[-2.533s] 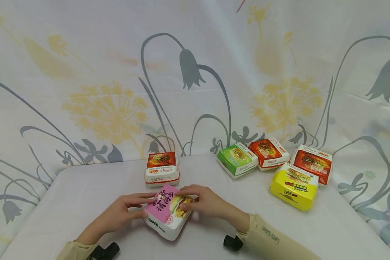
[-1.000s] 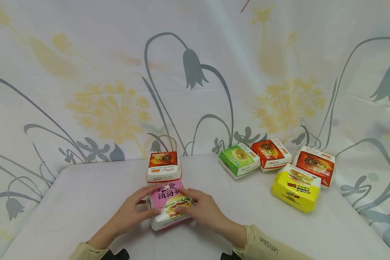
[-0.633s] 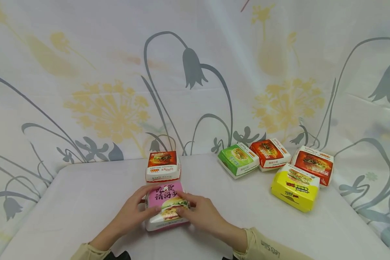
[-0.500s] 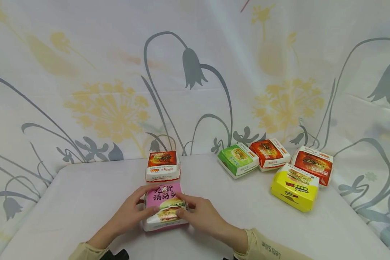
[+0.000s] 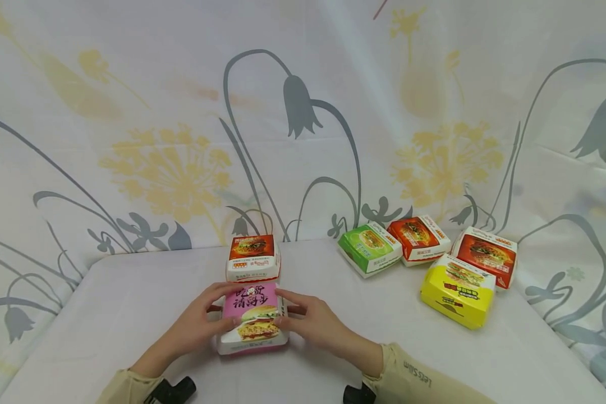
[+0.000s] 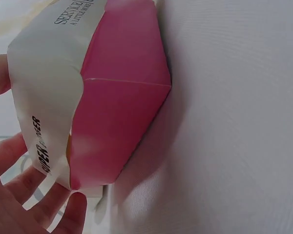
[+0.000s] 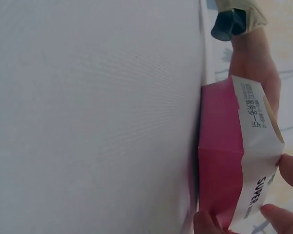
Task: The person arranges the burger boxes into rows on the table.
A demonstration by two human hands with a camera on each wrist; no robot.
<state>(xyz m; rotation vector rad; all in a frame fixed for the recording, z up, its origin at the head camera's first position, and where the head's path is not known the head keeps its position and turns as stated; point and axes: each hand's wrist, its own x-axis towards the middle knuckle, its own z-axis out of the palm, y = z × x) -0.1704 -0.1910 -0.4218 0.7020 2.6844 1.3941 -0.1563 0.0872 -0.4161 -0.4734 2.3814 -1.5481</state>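
Between both hands is a pink and white burger box [image 5: 256, 314], its printed top upright to the viewer. My left hand [image 5: 197, 325] grips its left side, thumb on the front part of the top and fingers toward the far corner. On the right side, my right hand [image 5: 315, 325] holds it the same way. The left wrist view shows the box's magenta lower half [image 6: 122, 122] low against the white cloth, with fingertips along its side. Just behind it stands a red and white burger box [image 5: 252, 259], its near edge close to the pink one.
At the right lies a cluster of burger boxes: a green one [image 5: 371, 248], a red one [image 5: 418, 239], another red one [image 5: 486, 255] and a yellow one [image 5: 458, 292]. A flowered cloth backdrop [image 5: 303, 157] rises behind the white-covered table [image 5: 131, 303].
The pink burger box has turned from a slant to square with the viewer, and lately slid slightly left. Both hands moved with it, and the right hand shifted from its top to its side.
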